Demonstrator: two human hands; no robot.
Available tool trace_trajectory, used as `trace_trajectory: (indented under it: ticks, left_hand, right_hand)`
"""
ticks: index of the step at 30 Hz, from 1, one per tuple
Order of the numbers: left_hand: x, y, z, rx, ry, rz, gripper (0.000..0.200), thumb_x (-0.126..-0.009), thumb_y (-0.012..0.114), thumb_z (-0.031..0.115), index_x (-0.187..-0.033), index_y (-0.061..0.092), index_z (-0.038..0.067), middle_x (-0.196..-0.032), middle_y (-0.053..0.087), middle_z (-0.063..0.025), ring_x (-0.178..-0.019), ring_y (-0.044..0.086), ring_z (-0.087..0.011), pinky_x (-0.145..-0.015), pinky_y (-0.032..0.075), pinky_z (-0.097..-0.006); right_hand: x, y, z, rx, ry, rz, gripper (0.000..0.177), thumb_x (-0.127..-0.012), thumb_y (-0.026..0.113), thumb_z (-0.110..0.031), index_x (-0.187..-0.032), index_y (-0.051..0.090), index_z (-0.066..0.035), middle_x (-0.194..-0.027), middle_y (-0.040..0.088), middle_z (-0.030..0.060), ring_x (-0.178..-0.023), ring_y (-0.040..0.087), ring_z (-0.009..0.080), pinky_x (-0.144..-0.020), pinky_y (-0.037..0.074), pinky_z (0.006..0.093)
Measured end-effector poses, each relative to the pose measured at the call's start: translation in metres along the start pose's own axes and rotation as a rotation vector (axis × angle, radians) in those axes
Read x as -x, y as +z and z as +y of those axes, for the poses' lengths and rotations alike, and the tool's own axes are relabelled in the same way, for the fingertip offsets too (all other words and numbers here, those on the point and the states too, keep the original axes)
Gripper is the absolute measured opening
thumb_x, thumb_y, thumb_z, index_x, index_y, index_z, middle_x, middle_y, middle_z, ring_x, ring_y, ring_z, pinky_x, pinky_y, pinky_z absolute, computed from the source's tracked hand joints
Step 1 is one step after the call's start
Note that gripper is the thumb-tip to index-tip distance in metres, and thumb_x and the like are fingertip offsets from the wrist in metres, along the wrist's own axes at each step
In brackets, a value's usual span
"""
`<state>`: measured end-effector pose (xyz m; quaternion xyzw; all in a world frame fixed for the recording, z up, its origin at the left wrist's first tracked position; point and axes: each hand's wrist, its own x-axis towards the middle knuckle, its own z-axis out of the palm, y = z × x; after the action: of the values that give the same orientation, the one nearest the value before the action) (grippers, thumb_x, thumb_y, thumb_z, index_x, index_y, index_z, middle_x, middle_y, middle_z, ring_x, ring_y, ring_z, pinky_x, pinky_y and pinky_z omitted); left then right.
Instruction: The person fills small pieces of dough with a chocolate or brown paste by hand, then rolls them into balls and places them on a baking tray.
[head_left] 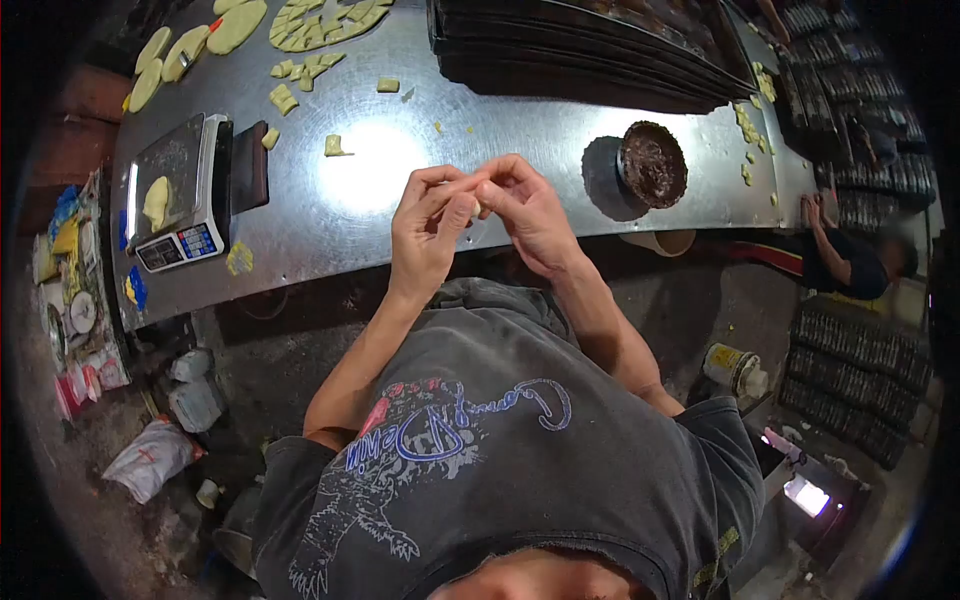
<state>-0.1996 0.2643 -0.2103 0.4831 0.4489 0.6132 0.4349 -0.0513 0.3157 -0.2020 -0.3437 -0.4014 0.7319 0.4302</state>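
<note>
My left hand [427,228] and my right hand [525,212] meet above the near edge of the metal table [300,235]. Their fingers are pinched together around a small pale piece of dough [478,209], mostly hidden by the fingertips. To the right of my hands stands a round bowl of dark brown filling [653,166]. A small dough piece [334,146] lies on the table to the left, and another dough piece [388,86] lies farther back.
A digital scale [180,200] with dough on it stands at the left. Stacked dark trays [590,50] fill the back. Cut dough [325,22] lies at the back left. A co-worker [850,260] is at the far right, hands at the table edge.
</note>
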Motion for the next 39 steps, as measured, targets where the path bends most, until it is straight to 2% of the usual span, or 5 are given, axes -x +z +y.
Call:
trace_trajectory:
  ticks: [16, 18, 24, 30, 39]
  left_hand:
    - [-0.010, 0.037, -0.010, 0.074, -0.326, 0.087, 0.088, -0.102, 0.013, 0.069, -0.106, 0.067, 0.000, -0.096, 0.070, -0.0124, -0.076, 0.067, -0.0108, -0.058, 0.052, -0.0227]
    - [-0.012, 0.037, -0.010, 0.112, -0.348, 0.035, 0.109, -0.092, -0.002, 0.080, -0.118, 0.064, -0.002, -0.110, 0.070, -0.0141, -0.089, 0.070, -0.0168, -0.074, 0.061, -0.0304]
    - [-0.007, 0.026, -0.036, 0.427, -0.571, 0.074, 0.105, -0.094, 0.002, 0.079, -0.135, 0.053, -0.004, -0.122, 0.066, -0.0135, -0.106, 0.069, -0.0208, -0.098, 0.057, -0.0386]
    - [-0.005, -0.003, -0.039, 0.606, -0.594, 0.108, 0.104, -0.096, 0.003, 0.077, -0.139, 0.051, -0.004, -0.124, 0.066, -0.0144, -0.111, 0.067, -0.0236, -0.101, 0.052, -0.0372]
    - [0.052, -0.097, -0.049, 0.162, -0.569, 0.400, 0.085, -0.104, 0.030, 0.066, -0.154, 0.032, -0.002, -0.131, 0.063, -0.0204, -0.124, 0.060, -0.0270, -0.109, 0.041, -0.0467]
  right_hand:
    - [-0.026, -0.023, -0.018, 1.120, -0.694, -0.023, 0.023, -0.086, 0.081, -0.023, -0.093, 0.068, -0.004, -0.102, 0.059, 0.0051, -0.098, 0.061, 0.0206, -0.076, 0.053, 0.0303]
    - [-0.036, -0.026, -0.018, 0.580, -0.090, -0.152, 0.023, -0.088, 0.079, -0.022, -0.092, 0.066, -0.003, -0.103, 0.060, 0.0056, -0.094, 0.062, 0.0181, -0.070, 0.052, 0.0270]
    - [-0.053, -0.025, 0.002, 0.593, 0.001, -0.086, 0.021, -0.094, 0.074, -0.019, -0.097, 0.068, 0.002, -0.078, 0.067, 0.0027, -0.068, 0.063, 0.0092, -0.063, 0.052, 0.0229]
    - [-0.043, -0.011, 0.014, 1.061, -0.727, -0.230, 0.026, -0.091, 0.070, -0.010, -0.117, 0.068, -0.007, -0.110, 0.069, 0.0092, -0.098, 0.064, 0.0247, -0.086, 0.049, 0.0358]
    - [-0.051, -0.041, 0.138, 1.373, -0.480, -0.044, 0.043, -0.094, 0.069, -0.022, -0.132, 0.059, -0.007, -0.125, 0.062, 0.0140, -0.118, 0.055, 0.0335, -0.106, 0.037, 0.0435]
